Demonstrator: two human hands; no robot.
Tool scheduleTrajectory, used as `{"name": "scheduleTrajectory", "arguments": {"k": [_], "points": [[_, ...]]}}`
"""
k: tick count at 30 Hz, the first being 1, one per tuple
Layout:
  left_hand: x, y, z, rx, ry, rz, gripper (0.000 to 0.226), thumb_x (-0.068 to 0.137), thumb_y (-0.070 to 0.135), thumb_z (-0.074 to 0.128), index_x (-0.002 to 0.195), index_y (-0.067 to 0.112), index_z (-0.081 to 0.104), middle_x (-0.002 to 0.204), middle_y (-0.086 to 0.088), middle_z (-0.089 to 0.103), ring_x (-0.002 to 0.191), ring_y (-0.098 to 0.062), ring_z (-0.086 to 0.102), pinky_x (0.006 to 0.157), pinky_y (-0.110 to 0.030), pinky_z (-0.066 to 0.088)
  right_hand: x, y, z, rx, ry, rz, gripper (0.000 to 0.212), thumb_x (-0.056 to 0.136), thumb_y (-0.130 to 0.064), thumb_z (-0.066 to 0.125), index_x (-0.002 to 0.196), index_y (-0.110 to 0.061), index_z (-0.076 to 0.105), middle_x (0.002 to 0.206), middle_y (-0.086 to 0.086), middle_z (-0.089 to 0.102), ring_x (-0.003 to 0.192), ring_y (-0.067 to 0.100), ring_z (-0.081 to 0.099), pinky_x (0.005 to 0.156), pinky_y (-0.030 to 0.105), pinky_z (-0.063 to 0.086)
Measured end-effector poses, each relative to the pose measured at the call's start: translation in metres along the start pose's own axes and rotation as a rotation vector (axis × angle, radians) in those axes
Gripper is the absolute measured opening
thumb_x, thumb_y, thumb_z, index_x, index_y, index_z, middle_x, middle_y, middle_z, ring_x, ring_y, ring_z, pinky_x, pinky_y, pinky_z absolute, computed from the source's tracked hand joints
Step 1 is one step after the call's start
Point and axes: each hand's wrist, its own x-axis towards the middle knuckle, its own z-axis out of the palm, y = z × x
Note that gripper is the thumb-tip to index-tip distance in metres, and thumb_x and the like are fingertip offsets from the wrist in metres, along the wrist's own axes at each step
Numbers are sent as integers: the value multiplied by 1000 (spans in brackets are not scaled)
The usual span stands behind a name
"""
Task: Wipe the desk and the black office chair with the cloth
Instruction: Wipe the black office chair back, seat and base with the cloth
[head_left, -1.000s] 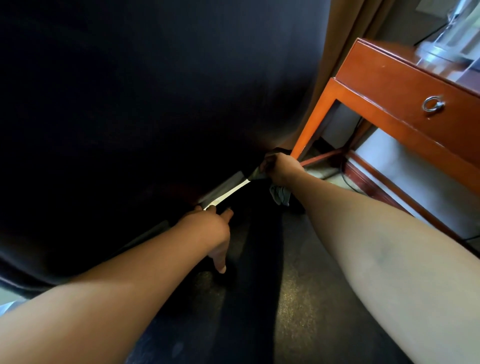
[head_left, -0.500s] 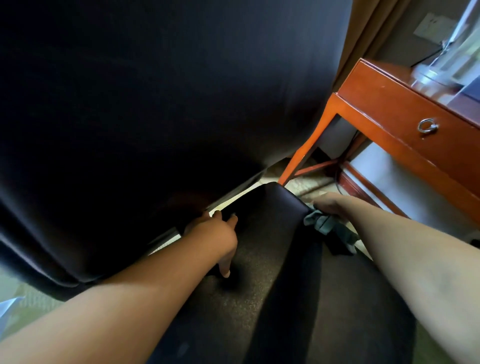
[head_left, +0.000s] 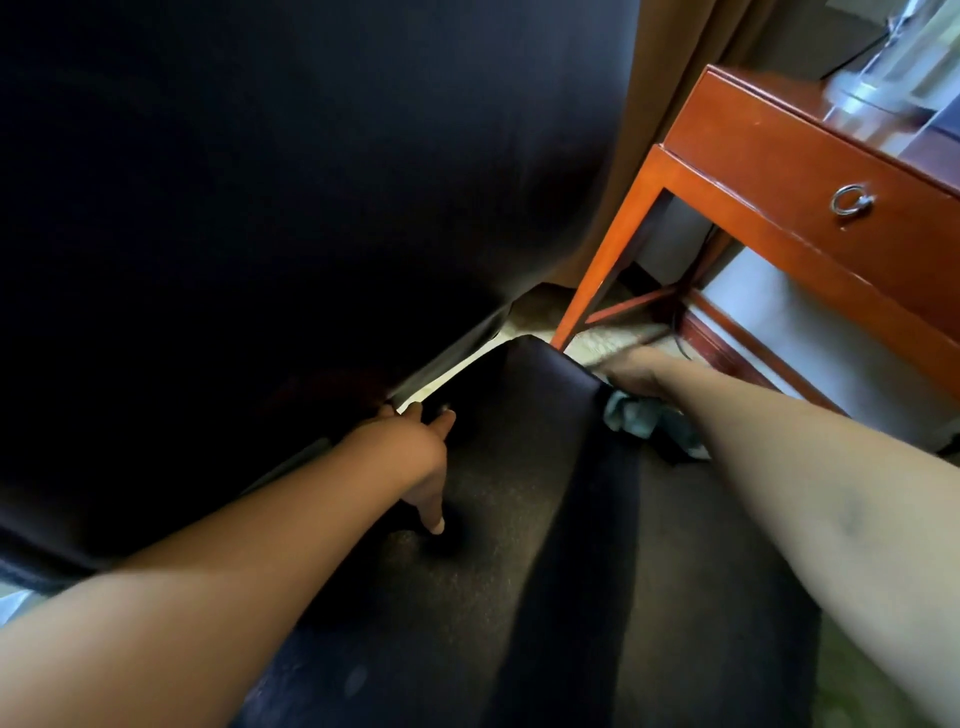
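The black office chair fills the view: its tall backrest (head_left: 291, 197) on the left, its seat (head_left: 519, 545) below me. My left hand (head_left: 415, 457) grips the seat's rear edge at the gap under the backrest, thumb pressed onto the seat. My right hand (head_left: 639, 371) holds a grey-green cloth (head_left: 631, 415) against the seat's right edge near the back corner. The red-brown wooden desk (head_left: 769, 156) stands at the upper right.
The desk's drawer has a metal ring pull (head_left: 852, 200). A clear glass object (head_left: 883, 78) sits on the desk top. A brown curtain (head_left: 670, 67) hangs behind the desk leg (head_left: 608, 270). Pale carpet and a cable show under the desk.
My right hand with the cloth has come out of the gap behind the seat and moved right, down along the seat's side edge. My left hand stays at the seat's rear edge.
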Motion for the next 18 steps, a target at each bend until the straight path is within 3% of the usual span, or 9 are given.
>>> {"name": "scheduleTrajectory", "arguments": {"k": [3,6,8,12,15,18], "points": [[-7,0,-3,-21,15,-1,131,73,55,81,155,34,-18,166,-3,-13,151,-42,1,115,-55,33,-29,55,-4,-163,-39,87,39,104,-19,43,134,-4,61,143,17,57,130,30,54,100,29,42],[-13,-1,-6,-39,21,-23,130,72,54,82,156,35,-16,167,-1,-11,151,-40,0,117,-54,29,-52,79,-12,-85,-55,84,35,100,-15,50,131,-6,65,138,16,61,127,31,56,97,29,44],[-20,6,-8,-26,13,-37,128,73,53,82,156,37,-15,167,-1,-10,151,-41,1,117,-54,29,-67,84,-17,-104,-66,67,38,99,-8,45,130,-5,66,136,15,62,116,30,60,89,29,47],[-25,38,-7,-19,61,44,108,85,35,74,157,41,-6,166,-1,-13,150,-43,3,119,-52,25,-72,73,-24,-12,-25,6,44,94,-5,42,129,-11,68,100,1,65,82,17,55,62,16,39],[-14,79,-11,-110,155,170,95,90,35,62,157,39,-5,167,0,-11,152,-38,0,121,-53,18,-63,50,-27,64,6,-71,49,93,0,39,130,-14,68,127,6,66,95,18,57,60,16,45],[5,113,-22,-144,261,180,88,95,42,54,158,33,-6,167,-1,-13,152,-36,-7,121,-55,10,-49,21,-22,149,17,-162,45,98,-3,41,132,-17,67,130,2,64,102,16,60,73,13,43]]}}
